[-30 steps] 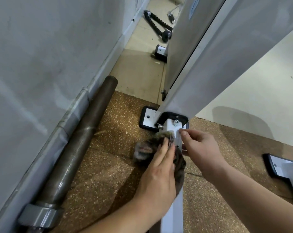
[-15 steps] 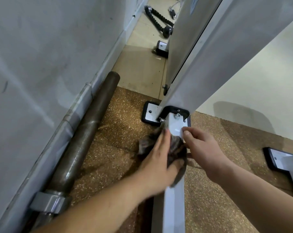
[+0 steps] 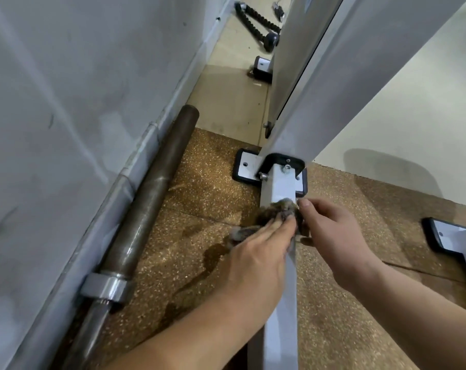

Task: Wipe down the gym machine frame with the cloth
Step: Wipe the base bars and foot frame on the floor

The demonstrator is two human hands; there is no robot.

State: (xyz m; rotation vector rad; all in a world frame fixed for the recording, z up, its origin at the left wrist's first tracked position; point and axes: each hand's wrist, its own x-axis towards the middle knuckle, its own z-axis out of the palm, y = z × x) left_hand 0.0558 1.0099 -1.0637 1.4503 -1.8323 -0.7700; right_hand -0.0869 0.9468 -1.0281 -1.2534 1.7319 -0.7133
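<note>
Compared with a second ago, the cloth [image 3: 277, 209] sits lower on the frame bar [image 3: 280, 186]. It was up against the bolts then; now a bare white stretch lies between it and the black bracket [image 3: 282, 158] at twelve o'clock from it. Half a second ago that gap was shorter.

One cloth, dark and crumpled, lies over the top of the bar and spills off at eight o'clock towards the cork floor [image 3: 200, 198]. Two hands are on it. The left hand [image 3: 256, 252] presses it flat with straight fingers, its grip not closed. The right hand [image 3: 333, 236], at three o'clock from the cloth, has its grip closed on the cloth's edge, thumb on top and fingers curled beneath.

Two bolts [image 3: 287, 169] show at the bracket, where one upright [image 3: 333, 89] rises. Three foot plates are in view: one [image 3: 244, 166] at ten o'clock from the cloth, one [image 3: 262, 66] far off at twelve, one [image 3: 440, 236] at three. One barbell [image 3: 151, 188] with one collar [image 3: 106, 287] lies along the wall [image 3: 79, 102] at nine o'clock. One black rope handle [image 3: 256, 17] lies at twelve. One wet patch [image 3: 210, 252] darkens the floor beside the left hand.
</note>
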